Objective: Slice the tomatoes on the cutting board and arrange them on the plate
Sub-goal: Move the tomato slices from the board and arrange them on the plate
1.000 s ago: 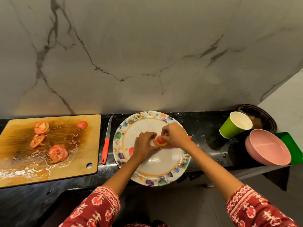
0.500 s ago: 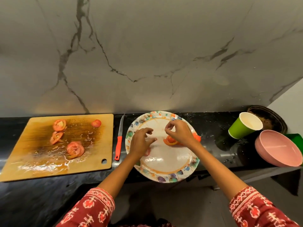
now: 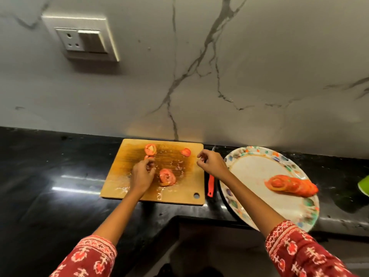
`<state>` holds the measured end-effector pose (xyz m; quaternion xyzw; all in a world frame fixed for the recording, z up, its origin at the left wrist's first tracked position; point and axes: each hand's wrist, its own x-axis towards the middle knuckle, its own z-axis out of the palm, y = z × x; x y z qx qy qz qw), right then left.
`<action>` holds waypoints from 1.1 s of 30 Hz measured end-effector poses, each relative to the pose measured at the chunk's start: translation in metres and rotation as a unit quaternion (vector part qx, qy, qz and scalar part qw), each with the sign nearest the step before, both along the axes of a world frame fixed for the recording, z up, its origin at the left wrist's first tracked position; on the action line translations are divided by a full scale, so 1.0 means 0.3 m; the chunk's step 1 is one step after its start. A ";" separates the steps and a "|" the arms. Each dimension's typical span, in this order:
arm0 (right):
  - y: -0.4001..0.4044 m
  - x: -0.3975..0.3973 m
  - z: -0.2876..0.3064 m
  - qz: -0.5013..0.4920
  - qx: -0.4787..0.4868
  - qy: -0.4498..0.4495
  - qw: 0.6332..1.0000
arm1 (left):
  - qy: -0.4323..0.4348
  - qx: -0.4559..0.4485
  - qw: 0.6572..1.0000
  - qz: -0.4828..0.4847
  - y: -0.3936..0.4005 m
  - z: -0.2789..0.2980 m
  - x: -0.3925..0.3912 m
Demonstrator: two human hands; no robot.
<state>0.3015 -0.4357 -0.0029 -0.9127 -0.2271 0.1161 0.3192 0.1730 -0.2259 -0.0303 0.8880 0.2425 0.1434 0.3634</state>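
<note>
My left hand [image 3: 142, 174] pinches at a slice [image 3: 149, 157] mid-board [image 3: 119, 176], to carry it over; right hand [image 3: 212, 163] hovers at the board's right edge, loosely curled, empty.

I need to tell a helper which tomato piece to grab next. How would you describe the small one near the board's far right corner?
Start at the wooden cutting board left of the patterned plate. Look to its far right corner, just left of the right hand. The small tomato piece lies there alone, redder and smaller than the slices near the left hand.
</note>
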 end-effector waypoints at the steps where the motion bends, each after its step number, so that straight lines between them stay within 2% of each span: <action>1: 0.044 -0.004 -0.001 0.003 -0.002 0.004 1.000 | 0.010 -0.005 1.000 0.008 0.044 -0.001 -0.018; 6: 0.224 -0.037 0.004 0.072 -0.025 0.049 0.996 | 0.040 -0.004 0.999 -0.020 0.158 -0.011 -0.067; 9: 0.296 -0.092 -0.022 0.168 -0.124 0.038 0.977 | 0.035 -0.011 0.998 -0.042 0.172 -0.019 -0.083; 12: 0.317 -0.130 -0.050 0.175 -0.168 0.015 0.970 | 0.027 -0.029 0.998 -0.058 0.170 -0.031 -0.097; 17: 0.318 -0.139 -0.040 0.151 -0.107 0.044 0.982 | 0.016 -0.054 0.995 -0.078 0.176 -0.046 -0.114; 22: 0.304 -0.149 -0.038 0.141 -0.072 0.022 0.987 | 0.013 -0.067 0.993 -0.092 0.178 -0.044 -0.126; 28: 0.247 -0.116 0.006 0.069 -0.035 0.006 0.997 | 0.013 -0.065 0.993 -0.100 0.162 -0.029 -0.125; 33: 0.183 -0.107 0.063 0.031 0.044 0.057 0.997 | 0.003 -0.054 0.991 -0.122 0.110 -0.010 -0.097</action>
